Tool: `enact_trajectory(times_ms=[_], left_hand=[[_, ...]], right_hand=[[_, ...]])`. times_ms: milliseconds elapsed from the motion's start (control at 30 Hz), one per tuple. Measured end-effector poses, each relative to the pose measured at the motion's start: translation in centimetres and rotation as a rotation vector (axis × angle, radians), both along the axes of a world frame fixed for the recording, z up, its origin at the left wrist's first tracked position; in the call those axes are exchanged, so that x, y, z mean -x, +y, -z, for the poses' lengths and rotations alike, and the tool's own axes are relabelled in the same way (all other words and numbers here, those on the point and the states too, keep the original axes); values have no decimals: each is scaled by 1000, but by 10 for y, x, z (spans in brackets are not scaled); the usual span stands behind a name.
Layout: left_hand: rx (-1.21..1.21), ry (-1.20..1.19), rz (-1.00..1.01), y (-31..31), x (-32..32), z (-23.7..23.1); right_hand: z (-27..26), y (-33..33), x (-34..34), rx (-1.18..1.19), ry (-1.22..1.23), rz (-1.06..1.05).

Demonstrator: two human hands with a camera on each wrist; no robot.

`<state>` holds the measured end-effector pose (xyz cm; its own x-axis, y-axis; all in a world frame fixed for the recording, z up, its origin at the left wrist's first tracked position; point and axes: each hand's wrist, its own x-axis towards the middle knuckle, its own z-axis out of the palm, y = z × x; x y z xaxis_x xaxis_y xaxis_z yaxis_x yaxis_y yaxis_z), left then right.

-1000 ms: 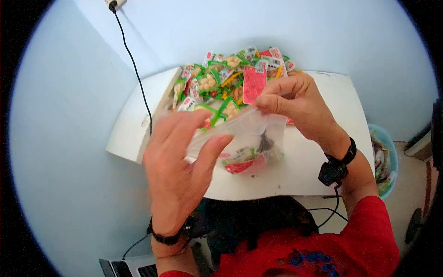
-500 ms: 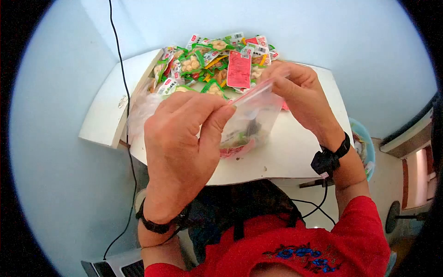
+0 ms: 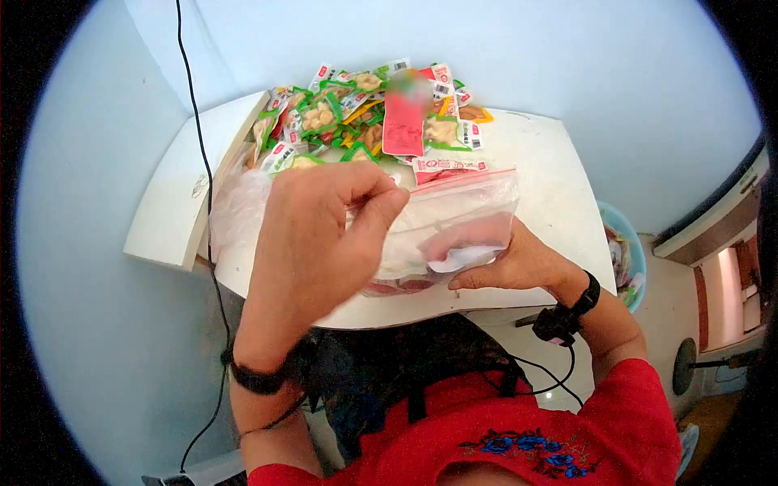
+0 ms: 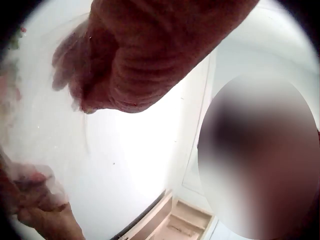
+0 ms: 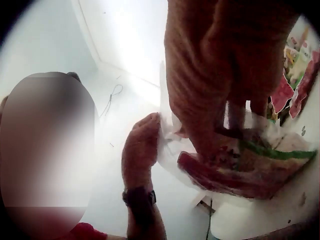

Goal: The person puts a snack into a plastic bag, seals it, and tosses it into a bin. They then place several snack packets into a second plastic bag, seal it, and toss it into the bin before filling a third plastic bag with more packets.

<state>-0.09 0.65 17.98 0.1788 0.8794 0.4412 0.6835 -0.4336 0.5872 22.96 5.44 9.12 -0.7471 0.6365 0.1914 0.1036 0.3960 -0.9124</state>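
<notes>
In the head view my left hand (image 3: 320,235) pinches the upper left corner of a clear zip bag (image 3: 478,198) between thumb and forefinger. My right hand (image 3: 531,263) grips the bag's lower right part, its thumb in front. Through the film, red and green snack packets (image 5: 250,172) show in the right wrist view, under the right hand's fingers. The bag's red zip strip runs along the top edge, facing away from me. Beyond it lies a pile of snack packets (image 3: 320,117), with a red packet (image 3: 403,130) on its near side and another red-and-white packet (image 3: 447,168) closer.
The white table (image 3: 551,178) carries everything. A white raised panel (image 3: 174,194) borders its left side, with a crumpled clear plastic bag (image 3: 237,202) against it. A black cable (image 3: 193,105) hangs down there. A blue bin (image 3: 636,251) with packets stands right of the table.
My right hand has left the zip strip and come down to the bag's lower right side. The left thumb, first apart from the forefinger, has closed on the bag's corner.
</notes>
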Motion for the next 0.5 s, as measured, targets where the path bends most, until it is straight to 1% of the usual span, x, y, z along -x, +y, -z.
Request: enact_trajectory(times_ms=[33, 67, 133, 167, 267, 300, 367, 433, 467, 500], left_hand=[[138, -6, -4, 5, 3, -2], [210, -106, 40, 14, 7, 6], [363, -309, 132, 39, 17, 35], [464, -343, 190, 45, 20, 46], [713, -460, 343, 50, 20, 68], [768, -526, 368, 52, 19, 76], [723, -520, 304, 50, 18, 81], [710, -466, 228, 48, 16, 80], [752, -485, 237, 48, 16, 79], [795, -501, 247, 47, 17, 79]], right_hand=[[0, -2, 0, 53, 6, 9], [0, -2, -1, 102, 14, 15], [-6, -4, -2, 128, 33, 26], [-5, -4, -2, 137, 49, 31], [-4, -5, -4, 84, -14, 65], [0, -5, -4, 77, 22, 147], [9, -3, -3, 68, 92, 314], [-4, -8, -1, -141, 76, 402], [-8, -10, -1, -245, 66, 448], [-7, -6, -2, -345, 50, 399]])
